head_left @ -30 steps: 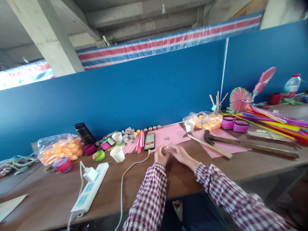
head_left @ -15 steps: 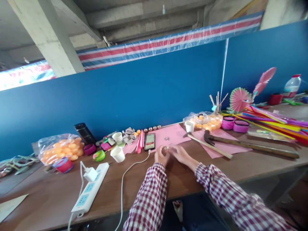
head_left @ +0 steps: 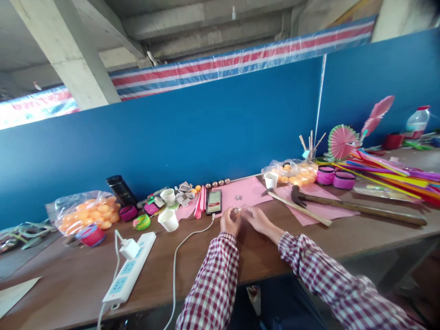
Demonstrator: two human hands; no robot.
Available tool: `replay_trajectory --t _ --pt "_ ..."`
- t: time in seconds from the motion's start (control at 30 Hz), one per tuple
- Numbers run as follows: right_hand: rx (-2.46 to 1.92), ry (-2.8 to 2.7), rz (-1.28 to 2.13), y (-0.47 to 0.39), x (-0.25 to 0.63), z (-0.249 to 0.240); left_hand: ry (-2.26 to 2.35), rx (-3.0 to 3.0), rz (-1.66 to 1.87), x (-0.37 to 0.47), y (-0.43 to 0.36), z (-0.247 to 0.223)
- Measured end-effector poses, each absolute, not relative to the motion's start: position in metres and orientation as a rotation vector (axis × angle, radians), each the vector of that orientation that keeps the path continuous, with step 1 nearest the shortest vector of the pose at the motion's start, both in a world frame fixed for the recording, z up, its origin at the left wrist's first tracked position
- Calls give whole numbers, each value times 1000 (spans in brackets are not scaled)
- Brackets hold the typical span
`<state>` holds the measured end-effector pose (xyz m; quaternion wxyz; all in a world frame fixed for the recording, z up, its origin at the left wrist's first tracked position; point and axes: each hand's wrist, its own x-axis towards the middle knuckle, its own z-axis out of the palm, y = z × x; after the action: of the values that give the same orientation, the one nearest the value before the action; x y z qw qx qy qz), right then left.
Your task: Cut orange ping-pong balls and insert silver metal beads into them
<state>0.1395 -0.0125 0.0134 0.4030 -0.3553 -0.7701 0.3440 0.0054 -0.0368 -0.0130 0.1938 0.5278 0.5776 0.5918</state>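
Glinting at left fingers (head_left: 228,214): small, half-hidden object (head_left: 237,211)

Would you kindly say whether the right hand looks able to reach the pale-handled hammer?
Probably yes: the pale-handled hammer lies near the right hand, and nothing seems to stand between them.
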Motion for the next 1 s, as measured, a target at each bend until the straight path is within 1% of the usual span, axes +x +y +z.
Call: replay_trajectory --t 1.0 --pt "-823 -1939 919 -13 140 15 1571 1475 1640 5 -37 -15"
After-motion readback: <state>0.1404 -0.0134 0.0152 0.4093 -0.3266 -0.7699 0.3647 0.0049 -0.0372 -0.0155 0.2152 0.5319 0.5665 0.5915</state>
